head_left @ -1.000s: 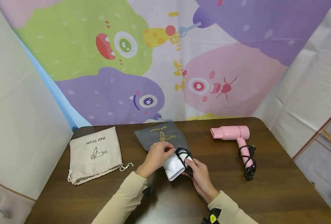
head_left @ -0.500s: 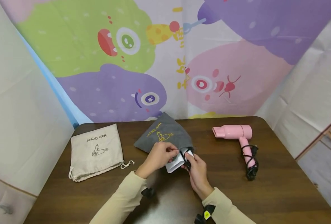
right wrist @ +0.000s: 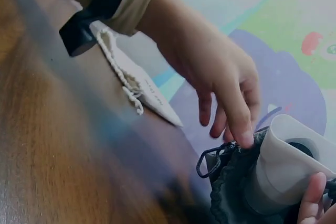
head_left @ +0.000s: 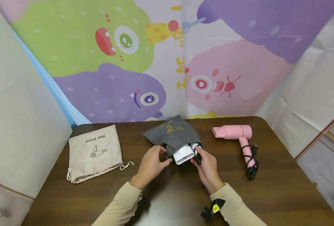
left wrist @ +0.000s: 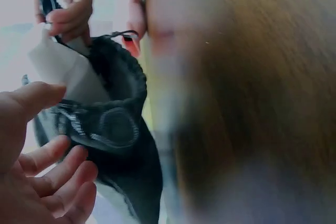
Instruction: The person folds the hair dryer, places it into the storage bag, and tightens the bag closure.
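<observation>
A white hair dryer point(head_left: 183, 154) sticks nozzle-first out of the mouth of a grey drawstring bag point(head_left: 173, 135), its rear part hidden inside. My right hand point(head_left: 208, 169) grips the dryer's folded handle, which has a black cord around it. At the left of the bag's mouth is my left hand point(head_left: 150, 164), thumb and fingers spread with nothing between them. In the left wrist view, the left fingers point(left wrist: 58, 166) lie beside the bag's gathered rim. The right wrist view shows a loop of dark drawstring point(right wrist: 210, 166) hanging from that rim.
A pink hair dryer point(head_left: 232, 132) with a black cord wound on its handle lies at the right of the brown table point(head_left: 167, 201). At the left lies a beige drawstring bag point(head_left: 96, 153), looking flat. A cartoon-printed cloth point(head_left: 121, 94) hangs behind the table.
The grey bag has come further over the white hair dryer and shifted right, covering more of its body and handle. My left hand has moved off the dryer to the bag's left side.
</observation>
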Action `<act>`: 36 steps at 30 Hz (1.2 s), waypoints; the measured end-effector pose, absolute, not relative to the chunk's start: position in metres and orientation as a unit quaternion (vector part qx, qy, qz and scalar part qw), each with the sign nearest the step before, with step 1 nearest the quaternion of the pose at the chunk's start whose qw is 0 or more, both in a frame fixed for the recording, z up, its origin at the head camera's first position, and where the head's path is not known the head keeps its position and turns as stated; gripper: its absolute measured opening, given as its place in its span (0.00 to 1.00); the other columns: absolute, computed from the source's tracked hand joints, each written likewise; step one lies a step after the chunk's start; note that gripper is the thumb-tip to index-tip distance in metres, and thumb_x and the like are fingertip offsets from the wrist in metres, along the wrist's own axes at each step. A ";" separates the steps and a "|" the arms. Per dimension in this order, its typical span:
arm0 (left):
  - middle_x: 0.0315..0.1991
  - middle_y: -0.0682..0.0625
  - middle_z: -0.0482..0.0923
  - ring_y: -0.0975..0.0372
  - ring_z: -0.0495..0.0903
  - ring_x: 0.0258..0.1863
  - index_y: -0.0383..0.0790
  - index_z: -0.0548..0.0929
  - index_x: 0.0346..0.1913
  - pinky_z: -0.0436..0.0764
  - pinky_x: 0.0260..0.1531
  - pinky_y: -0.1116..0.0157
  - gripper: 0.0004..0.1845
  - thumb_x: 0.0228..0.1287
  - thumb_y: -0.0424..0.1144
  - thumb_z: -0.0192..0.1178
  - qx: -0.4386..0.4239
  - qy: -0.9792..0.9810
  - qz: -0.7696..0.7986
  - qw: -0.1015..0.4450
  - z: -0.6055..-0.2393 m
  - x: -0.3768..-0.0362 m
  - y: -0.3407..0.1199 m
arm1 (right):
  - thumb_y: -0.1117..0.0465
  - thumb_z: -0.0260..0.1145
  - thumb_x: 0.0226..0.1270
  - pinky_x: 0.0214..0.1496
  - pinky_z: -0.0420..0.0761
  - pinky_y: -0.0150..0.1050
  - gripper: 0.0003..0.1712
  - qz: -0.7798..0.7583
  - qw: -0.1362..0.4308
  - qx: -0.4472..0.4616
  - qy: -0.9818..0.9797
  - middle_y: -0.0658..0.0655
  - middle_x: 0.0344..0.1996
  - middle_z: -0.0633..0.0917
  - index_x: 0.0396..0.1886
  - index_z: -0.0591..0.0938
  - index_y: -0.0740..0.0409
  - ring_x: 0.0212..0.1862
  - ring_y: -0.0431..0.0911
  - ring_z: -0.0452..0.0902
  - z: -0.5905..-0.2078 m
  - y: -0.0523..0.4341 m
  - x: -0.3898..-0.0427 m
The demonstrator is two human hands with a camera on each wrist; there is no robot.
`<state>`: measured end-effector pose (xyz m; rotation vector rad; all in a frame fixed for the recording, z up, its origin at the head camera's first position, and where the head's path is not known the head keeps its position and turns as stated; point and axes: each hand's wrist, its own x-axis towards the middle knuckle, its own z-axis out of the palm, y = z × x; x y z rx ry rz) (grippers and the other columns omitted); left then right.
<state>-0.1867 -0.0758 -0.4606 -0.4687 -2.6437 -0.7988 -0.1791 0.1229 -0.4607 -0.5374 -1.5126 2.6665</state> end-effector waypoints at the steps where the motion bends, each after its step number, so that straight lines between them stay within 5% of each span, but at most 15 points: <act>1: 0.34 0.49 0.81 0.57 0.80 0.36 0.41 0.80 0.38 0.78 0.38 0.58 0.18 0.49 0.47 0.73 -0.156 -0.934 -0.273 0.171 -0.463 -0.187 -0.076 | 0.61 0.59 0.71 0.30 0.80 0.31 0.09 0.857 0.011 -0.174 -0.486 0.47 0.24 0.81 0.29 0.81 0.57 0.24 0.39 0.77 -0.460 0.123 -0.179; 8: 0.19 0.51 0.77 0.56 0.77 0.21 0.42 0.78 0.22 0.75 0.24 0.59 0.09 0.48 0.39 0.68 -0.150 -0.934 -0.248 0.207 -0.468 -0.190 -0.074 | 0.61 0.59 0.71 0.30 0.80 0.30 0.10 0.856 0.010 -0.163 -0.490 0.47 0.24 0.81 0.28 0.80 0.56 0.24 0.39 0.76 -0.456 0.118 -0.179; 13: 0.15 0.60 0.70 0.68 0.66 0.17 0.46 0.75 0.16 0.65 0.21 0.70 0.13 0.51 0.41 0.67 -0.190 -0.925 -0.326 0.050 -0.449 -0.187 -0.080 | 0.62 0.59 0.71 0.29 0.79 0.30 0.14 0.854 0.039 -0.158 -0.494 0.46 0.22 0.80 0.23 0.79 0.53 0.23 0.38 0.76 -0.459 0.119 -0.183; 16: 0.18 0.61 0.74 0.70 0.69 0.20 0.47 0.79 0.20 0.68 0.24 0.71 0.14 0.55 0.47 0.68 -0.190 -0.919 -0.346 -0.015 -0.438 -0.186 -0.081 | 0.62 0.59 0.70 0.29 0.80 0.30 0.13 0.844 0.042 -0.160 -0.510 0.46 0.22 0.79 0.23 0.78 0.54 0.23 0.38 0.76 -0.463 0.118 -0.183; 21: 0.25 0.57 0.78 0.67 0.75 0.26 0.47 0.81 0.30 0.74 0.31 0.67 0.13 0.54 0.52 0.71 -0.164 -0.928 -0.327 0.071 -0.430 -0.192 -0.073 | 0.64 0.60 0.70 0.28 0.80 0.30 0.07 0.831 0.035 -0.159 -0.533 0.46 0.23 0.80 0.34 0.79 0.64 0.24 0.38 0.76 -0.468 0.115 -0.180; 27: 0.39 0.49 0.81 0.55 0.79 0.41 0.42 0.85 0.43 0.78 0.43 0.57 0.16 0.58 0.50 0.68 -0.238 -0.930 -0.243 0.142 -0.419 -0.209 -0.047 | 0.65 0.60 0.70 0.28 0.80 0.29 0.18 0.818 0.022 -0.147 -0.556 0.46 0.26 0.82 0.50 0.75 0.78 0.26 0.36 0.78 -0.471 0.111 -0.178; 36: 0.28 0.52 0.82 0.59 0.81 0.30 0.45 0.88 0.29 0.80 0.32 0.62 0.04 0.59 0.39 0.65 -0.270 -0.938 -0.139 0.169 -0.418 -0.222 -0.028 | 0.64 0.61 0.68 0.27 0.79 0.28 0.20 0.803 0.015 -0.135 -0.581 0.47 0.27 0.81 0.52 0.75 0.78 0.27 0.36 0.77 -0.474 0.107 -0.177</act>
